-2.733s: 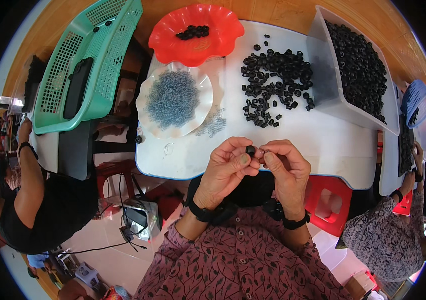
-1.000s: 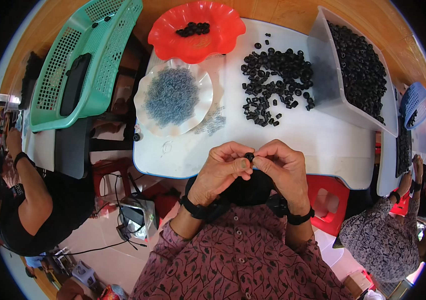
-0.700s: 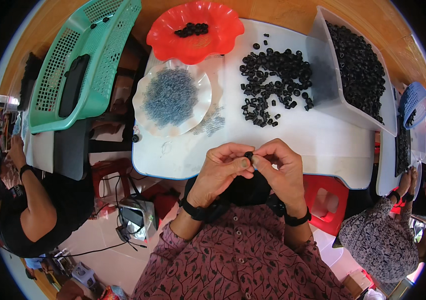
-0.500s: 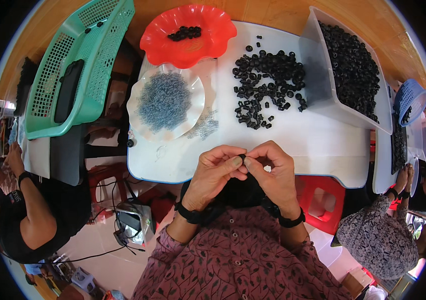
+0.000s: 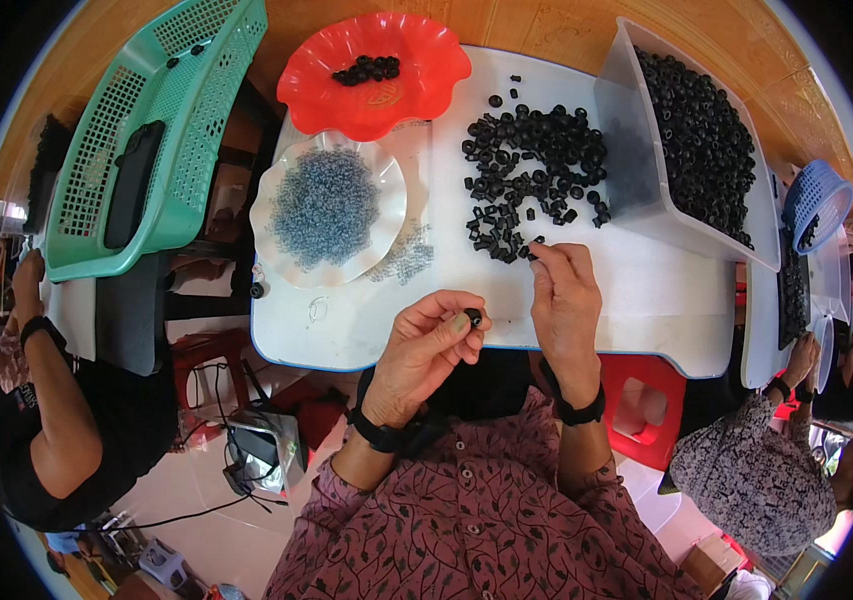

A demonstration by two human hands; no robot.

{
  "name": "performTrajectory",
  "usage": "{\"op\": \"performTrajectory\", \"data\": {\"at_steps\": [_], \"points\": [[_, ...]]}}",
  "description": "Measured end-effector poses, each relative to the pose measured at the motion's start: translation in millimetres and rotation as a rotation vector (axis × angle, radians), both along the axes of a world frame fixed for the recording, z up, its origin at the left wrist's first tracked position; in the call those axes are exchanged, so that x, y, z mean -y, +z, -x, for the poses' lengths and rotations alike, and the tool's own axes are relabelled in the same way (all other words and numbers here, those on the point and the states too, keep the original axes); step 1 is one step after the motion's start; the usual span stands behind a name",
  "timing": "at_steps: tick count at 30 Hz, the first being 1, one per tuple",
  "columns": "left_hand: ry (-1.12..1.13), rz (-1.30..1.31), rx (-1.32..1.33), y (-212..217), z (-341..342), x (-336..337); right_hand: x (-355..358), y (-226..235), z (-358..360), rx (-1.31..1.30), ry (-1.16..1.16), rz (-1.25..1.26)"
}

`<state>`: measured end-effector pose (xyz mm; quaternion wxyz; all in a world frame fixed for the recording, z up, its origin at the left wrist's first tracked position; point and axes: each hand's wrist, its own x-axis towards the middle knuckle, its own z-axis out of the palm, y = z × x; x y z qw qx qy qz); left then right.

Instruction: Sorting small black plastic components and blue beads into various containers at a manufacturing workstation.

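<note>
The right hand has parted from the black part, pinched between the left hand's fingers over the worktop's near edge, and meets the loose black pieces, its grip unclear, so joint handling seems paused.

Orange-brown wall panelling along the far side, faintly patterned at upper right, its lines bowed. White worktable before it: rounded corners, blue edging. Left-hand table and right-hand table, both pale, flank it. Floor pale pinkish. Red plastic stool near the worktable's right front; second red stool at left, shadowed. Bright light, lower right rim.
</note>
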<state>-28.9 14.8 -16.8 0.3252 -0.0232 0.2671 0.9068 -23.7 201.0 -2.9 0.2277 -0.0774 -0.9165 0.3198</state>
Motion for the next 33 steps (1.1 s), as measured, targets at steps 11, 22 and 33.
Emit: {"op": "performTrajectory", "data": {"at_steps": [11, 22, 33], "points": [[0.171, -0.134, -0.005, -4, 7, 25, 2, 5, 3, 0.104, -0.007, -0.176], [0.107, -0.117, 0.020, -4, 1, 11, 3, 8, -9, 0.107, 0.005, 0.150], [0.090, -0.017, 0.000, 6, -3, -5, 16, 28, -33, 0.267, 0.143, 1.288]]}}
